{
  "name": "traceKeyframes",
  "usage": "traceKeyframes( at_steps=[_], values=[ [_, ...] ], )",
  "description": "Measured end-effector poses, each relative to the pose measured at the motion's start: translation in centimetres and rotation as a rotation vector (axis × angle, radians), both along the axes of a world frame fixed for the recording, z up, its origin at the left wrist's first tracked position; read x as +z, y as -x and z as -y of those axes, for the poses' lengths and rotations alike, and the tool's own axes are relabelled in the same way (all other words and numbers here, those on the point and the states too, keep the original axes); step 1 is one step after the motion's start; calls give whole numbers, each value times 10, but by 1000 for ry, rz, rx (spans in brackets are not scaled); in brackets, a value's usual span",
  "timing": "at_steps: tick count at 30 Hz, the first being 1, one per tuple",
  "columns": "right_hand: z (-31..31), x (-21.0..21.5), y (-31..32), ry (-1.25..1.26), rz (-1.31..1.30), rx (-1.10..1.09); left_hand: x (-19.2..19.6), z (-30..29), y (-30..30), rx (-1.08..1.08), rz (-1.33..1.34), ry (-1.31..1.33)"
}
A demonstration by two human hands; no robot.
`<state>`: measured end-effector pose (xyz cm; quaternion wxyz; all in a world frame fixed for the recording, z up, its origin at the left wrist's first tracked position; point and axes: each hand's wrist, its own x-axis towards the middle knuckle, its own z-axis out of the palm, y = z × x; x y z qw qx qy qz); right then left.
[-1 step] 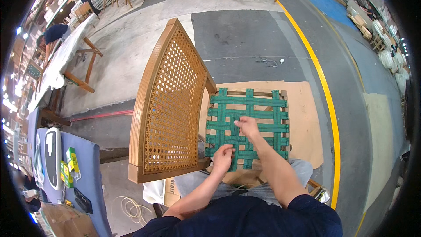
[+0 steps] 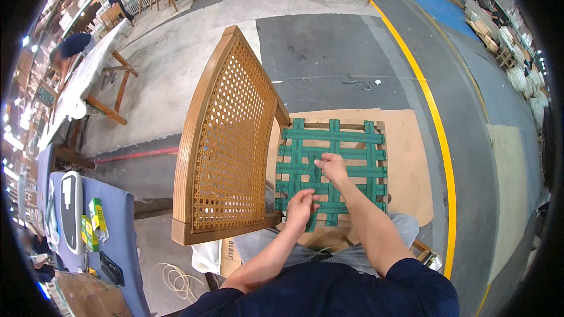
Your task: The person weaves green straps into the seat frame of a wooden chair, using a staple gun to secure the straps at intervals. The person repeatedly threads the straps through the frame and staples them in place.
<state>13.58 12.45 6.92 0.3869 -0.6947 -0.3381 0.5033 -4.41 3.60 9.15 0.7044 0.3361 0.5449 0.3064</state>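
Note:
A wooden chair with a woven cane back stands before me, its back to the left. Green webbing straps cross over and under each other on its seat frame. A further green webbing strap lies lengthwise over the weave, its loose end hanging past the near edge. My right hand pinches this strap near the seat's middle. Closer to me, my left hand has its fingers closed around the strap's lower part; the fingertips are partly hidden.
Brown cardboard lies under the chair. At left, a blue-covered table carries a dark phone and yellow-green packets. A person bends over a white-covered table. Coiled pale cord lies on the floor.
My left hand has moved slightly up along the strap, and its fingers have shifted on it. My right hand stays nearly in place, still pinching.

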Motion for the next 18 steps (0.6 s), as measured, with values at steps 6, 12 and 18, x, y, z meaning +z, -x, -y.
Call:
traceKeyframes(
  at_steps=[6, 12, 18],
  values=[
    [-31, -2, -14, -47, 423, 87, 10, -78, -39, 288, 406, 316],
    [-41, 2, -21, -221, 628, 193, -3, -125, -55, 453, 598, 517],
    [-36, -11, -27, -247, 636, 244, -16, -148, -72, 547, 714, 538]
  ],
)
